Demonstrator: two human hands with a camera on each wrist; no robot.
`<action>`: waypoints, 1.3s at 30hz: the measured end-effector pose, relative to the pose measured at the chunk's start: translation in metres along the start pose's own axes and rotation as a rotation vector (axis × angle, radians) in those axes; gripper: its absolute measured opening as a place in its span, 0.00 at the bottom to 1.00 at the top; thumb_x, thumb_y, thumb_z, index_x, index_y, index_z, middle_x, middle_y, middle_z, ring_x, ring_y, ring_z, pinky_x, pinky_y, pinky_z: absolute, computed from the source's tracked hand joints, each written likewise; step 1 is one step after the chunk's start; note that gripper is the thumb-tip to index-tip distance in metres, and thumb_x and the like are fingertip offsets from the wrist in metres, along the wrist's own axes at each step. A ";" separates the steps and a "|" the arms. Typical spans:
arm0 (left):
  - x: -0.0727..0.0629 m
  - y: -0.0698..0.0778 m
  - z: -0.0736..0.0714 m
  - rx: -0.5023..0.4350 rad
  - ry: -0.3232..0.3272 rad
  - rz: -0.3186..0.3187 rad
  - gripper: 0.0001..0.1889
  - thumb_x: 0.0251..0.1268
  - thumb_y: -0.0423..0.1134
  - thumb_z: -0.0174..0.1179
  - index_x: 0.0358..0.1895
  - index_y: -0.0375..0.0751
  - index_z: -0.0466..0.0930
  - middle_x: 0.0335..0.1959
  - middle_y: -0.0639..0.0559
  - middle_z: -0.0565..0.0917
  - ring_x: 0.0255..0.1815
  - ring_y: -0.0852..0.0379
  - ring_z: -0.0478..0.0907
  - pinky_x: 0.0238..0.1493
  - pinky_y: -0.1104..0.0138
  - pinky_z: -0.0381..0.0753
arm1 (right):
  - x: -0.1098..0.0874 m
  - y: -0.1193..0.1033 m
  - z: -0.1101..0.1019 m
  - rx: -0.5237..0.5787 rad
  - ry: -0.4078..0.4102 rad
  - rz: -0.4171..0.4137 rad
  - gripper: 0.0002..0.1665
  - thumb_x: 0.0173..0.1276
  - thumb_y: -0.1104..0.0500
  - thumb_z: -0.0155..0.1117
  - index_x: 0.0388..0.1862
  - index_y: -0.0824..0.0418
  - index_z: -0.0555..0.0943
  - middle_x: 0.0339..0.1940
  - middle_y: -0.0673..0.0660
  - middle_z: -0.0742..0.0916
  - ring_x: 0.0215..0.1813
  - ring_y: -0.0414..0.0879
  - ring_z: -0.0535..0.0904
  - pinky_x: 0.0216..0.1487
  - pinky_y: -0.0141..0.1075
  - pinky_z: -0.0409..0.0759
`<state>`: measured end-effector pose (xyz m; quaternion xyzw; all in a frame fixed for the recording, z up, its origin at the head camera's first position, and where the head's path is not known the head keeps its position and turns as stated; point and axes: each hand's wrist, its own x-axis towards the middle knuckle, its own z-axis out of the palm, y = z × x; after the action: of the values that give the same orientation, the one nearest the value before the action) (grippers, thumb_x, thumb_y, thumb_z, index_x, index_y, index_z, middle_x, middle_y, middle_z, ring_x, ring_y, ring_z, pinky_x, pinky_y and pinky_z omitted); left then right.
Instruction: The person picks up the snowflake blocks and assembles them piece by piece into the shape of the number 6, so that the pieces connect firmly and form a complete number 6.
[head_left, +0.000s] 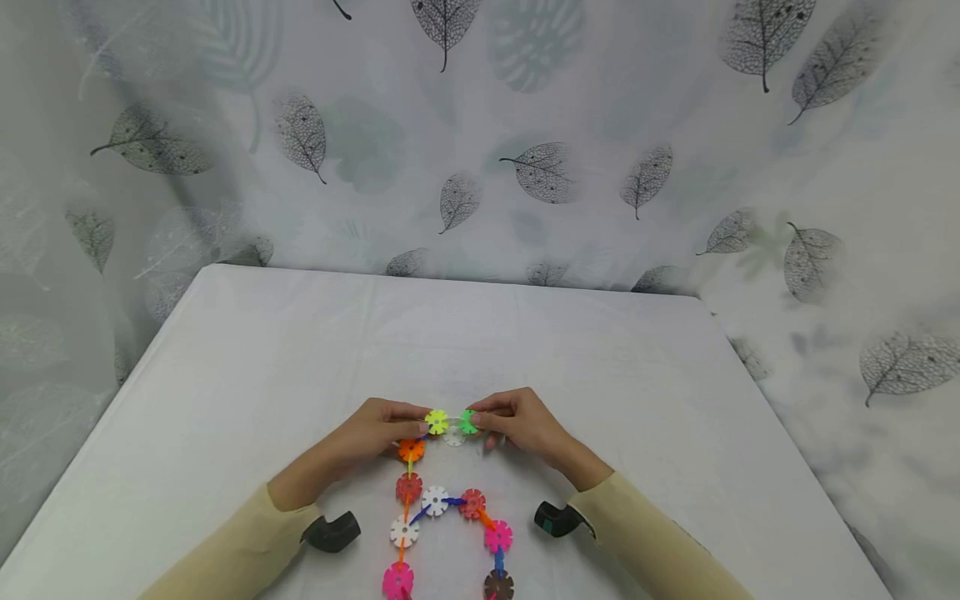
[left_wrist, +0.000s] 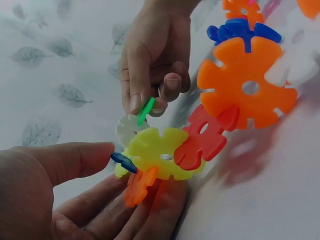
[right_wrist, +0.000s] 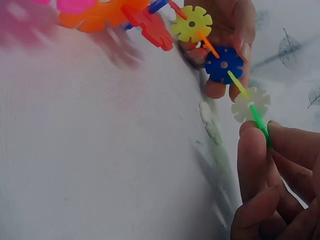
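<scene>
A chain of slotted plastic flower discs runs up the table in the head view. My left hand (head_left: 375, 432) pinches its far end, with the thumb on a blue disc (left_wrist: 123, 162) and fingers beneath an orange disc (left_wrist: 141, 186). Beside those fingertips is a yellow disc (head_left: 437, 422). My right hand (head_left: 521, 425) pinches a green disc (head_left: 468, 422) between thumb and index finger. Its other edge meets a white disc (right_wrist: 251, 105), which joins the yellow disc. In the right wrist view the green disc is seen nearly edge-on.
Another white disc (right_wrist: 210, 122) lies on the white tablecloth (head_left: 600, 358) below the hands. Toward me, the chain branches at a white disc (head_left: 404, 532) into a loop with red, pink and brown (head_left: 498, 586) discs. A leaf-patterned curtain (head_left: 480, 125) hangs behind the table.
</scene>
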<state>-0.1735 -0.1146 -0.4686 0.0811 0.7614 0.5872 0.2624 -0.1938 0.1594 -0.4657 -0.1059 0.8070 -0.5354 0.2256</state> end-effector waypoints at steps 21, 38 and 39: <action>-0.005 0.000 -0.018 0.014 0.019 -0.012 0.21 0.68 0.38 0.62 0.61 0.33 0.77 0.34 0.48 0.86 0.30 0.55 0.76 0.33 0.62 0.83 | 0.005 0.003 -0.002 -0.130 0.216 -0.152 0.19 0.74 0.61 0.63 0.63 0.61 0.82 0.51 0.53 0.88 0.50 0.47 0.82 0.51 0.41 0.81; -0.009 0.002 -0.020 0.044 0.069 -0.035 0.19 0.67 0.37 0.63 0.58 0.33 0.78 0.40 0.47 0.84 0.32 0.54 0.76 0.31 0.61 0.85 | 0.007 0.000 -0.003 -0.265 0.206 -0.073 0.25 0.61 0.62 0.74 0.59 0.57 0.84 0.45 0.50 0.85 0.43 0.45 0.76 0.42 0.38 0.77; -0.009 0.003 -0.020 0.047 0.070 -0.035 0.19 0.67 0.37 0.63 0.58 0.33 0.78 0.40 0.47 0.84 0.32 0.54 0.76 0.31 0.61 0.85 | 0.007 0.000 -0.002 -0.286 0.190 -0.078 0.25 0.61 0.61 0.75 0.58 0.57 0.85 0.44 0.50 0.85 0.43 0.45 0.76 0.43 0.38 0.77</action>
<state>-0.1758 -0.1346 -0.4600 0.0534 0.7849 0.5672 0.2438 -0.2009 0.1584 -0.4665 -0.1170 0.8879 -0.4311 0.1098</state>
